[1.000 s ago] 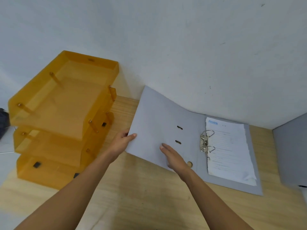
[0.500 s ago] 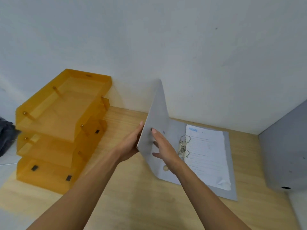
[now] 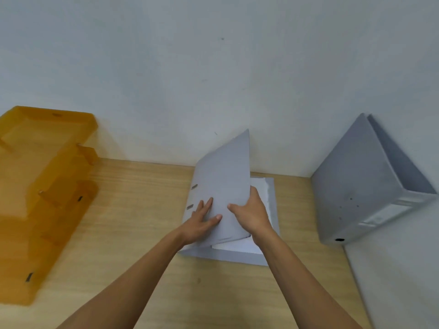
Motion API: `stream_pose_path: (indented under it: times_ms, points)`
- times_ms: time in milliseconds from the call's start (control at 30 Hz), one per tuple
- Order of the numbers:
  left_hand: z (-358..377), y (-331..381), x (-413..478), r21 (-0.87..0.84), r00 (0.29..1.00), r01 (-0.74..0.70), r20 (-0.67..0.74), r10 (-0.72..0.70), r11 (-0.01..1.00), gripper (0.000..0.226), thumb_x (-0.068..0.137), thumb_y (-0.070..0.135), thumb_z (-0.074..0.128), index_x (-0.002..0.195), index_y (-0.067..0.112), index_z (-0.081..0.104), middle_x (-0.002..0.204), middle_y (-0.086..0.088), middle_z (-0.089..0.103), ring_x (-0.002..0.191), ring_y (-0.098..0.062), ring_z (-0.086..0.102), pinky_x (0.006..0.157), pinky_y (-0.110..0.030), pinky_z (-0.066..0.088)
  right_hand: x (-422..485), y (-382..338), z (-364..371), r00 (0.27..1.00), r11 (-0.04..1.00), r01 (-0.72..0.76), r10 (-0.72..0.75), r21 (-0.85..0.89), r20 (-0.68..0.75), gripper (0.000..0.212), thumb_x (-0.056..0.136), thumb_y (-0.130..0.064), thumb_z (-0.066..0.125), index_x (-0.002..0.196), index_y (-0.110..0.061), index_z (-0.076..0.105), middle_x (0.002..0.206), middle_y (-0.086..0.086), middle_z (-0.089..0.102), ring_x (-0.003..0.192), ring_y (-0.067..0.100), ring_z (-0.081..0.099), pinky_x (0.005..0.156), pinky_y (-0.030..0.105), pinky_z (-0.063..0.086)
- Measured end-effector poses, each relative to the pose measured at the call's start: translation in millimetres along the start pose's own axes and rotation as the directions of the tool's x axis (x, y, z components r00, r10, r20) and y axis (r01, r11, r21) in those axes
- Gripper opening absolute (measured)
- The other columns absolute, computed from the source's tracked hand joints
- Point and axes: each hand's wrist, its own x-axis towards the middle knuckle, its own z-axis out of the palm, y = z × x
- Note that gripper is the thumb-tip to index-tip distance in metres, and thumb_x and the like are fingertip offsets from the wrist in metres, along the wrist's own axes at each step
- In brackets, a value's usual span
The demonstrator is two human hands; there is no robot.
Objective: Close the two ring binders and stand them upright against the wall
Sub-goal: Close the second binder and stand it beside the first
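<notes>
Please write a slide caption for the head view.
Two hands, left and right, fold the grey cardboard ring binder's cover over its papers.

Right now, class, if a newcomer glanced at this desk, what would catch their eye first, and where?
Probably the grey binder at centre, its cover half folded over the white pages, with the left hand flat on the cover and the right hand gripping its edge. Next, the stacked orange trays on the left, and a second grey binder standing at the right wall.
</notes>
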Motion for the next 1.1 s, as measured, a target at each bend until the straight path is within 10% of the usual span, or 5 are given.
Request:
stream_pose_path:
  times_ms: [300, 600, 733, 867, 1100]
  points:
    - [34.9, -22.9, 23.9, 0.03, 0.951, 0.22, -0.23, -0.207, 0.975, 0.102, 0.083, 0.059, 0.068, 0.162, 0.03, 0.01, 0.168, -0.017, 0.007, 0.153, -0.043, 0.017, 0.124, -0.052, 0.019, 30.0, 91.9, -67.4, 0.992, 0.994, -0.109, 0.111, 0.029, -0.059, 0.063, 0.08, 0.0, 0.072, 0.137, -0.016, 0.052, 0.124, 0.002, 0.066, 0.114, 0.023, 0.064, 0.099, 0.037, 0.052]
    - [58.3, -34.2, 11.9, -0.067, 0.945, 0.218, -0.235, -0.228, 0.974, 0.084, 0.083, 0.034, 0.075, 0.154, 0.015, 0.034, 0.146, -0.01, 0.054, 0.123, -0.034, 0.058, 0.079, -0.041, 0.056, 37.7, 203.5, -94.1, 0.965, 0.965, -0.258, 0.255, -0.055, -0.055, 0.071, 0.073, -0.011, 0.077, 0.14, -0.015, 0.054, 0.132, 0.009, 0.065, 0.116, 0.028, 0.064, 0.099, 0.035, 0.051]
    - [72.5, -30.2, 4.6, -0.045, 0.931, 0.217, -0.291, -0.221, 0.975, 0.087, 0.083, 0.033, 0.075, 0.155, 0.014, 0.031, 0.149, -0.01, 0.052, 0.13, -0.033, 0.055, 0.094, -0.037, 0.047, 40.0, 199.4, -89.0, 0.967, 0.912, -0.249, 0.215, -0.327, -0.137, 0.086, 0.076, -0.014, 0.071, 0.154, -0.019, 0.034, 0.149, 0.017, 0.037, 0.135, 0.038, 0.042, 0.112, 0.037, 0.039]
    - [82.2, -27.8, -0.2, -0.04, 0.917, 0.228, -0.326, -0.229, 0.973, 0.079, 0.089, 0.026, 0.073, 0.154, 0.012, 0.031, 0.148, -0.012, 0.053, 0.13, -0.032, 0.055, 0.099, -0.035, 0.044, 52.8, 185.7, -77.4, 0.991, 0.814, -0.042, 0.108, -0.579, 0.08, 0.088, 0.086, -0.02, 0.063, 0.16, -0.026, 0.016, 0.169, 0.007, 0.002, 0.154, 0.037, 0.006, 0.123, 0.041, 0.014]
    - [86.1, -28.7, 3.7, -0.111, 0.913, 0.271, -0.285, -0.292, 0.956, 0.084, 0.083, 0.022, 0.08, 0.149, 0.017, 0.03, 0.13, -0.013, 0.058, 0.103, -0.027, 0.058, 0.08, -0.036, 0.049, 56.0, 193.0, -56.6, 0.923, 0.772, -0.055, 0.282, -0.634, 0.263, 0.099, 0.088, -0.048, 0.065, 0.16, -0.031, -0.002, 0.167, -0.001, -0.022, 0.153, 0.041, -0.017, 0.119, 0.064, 0.015]
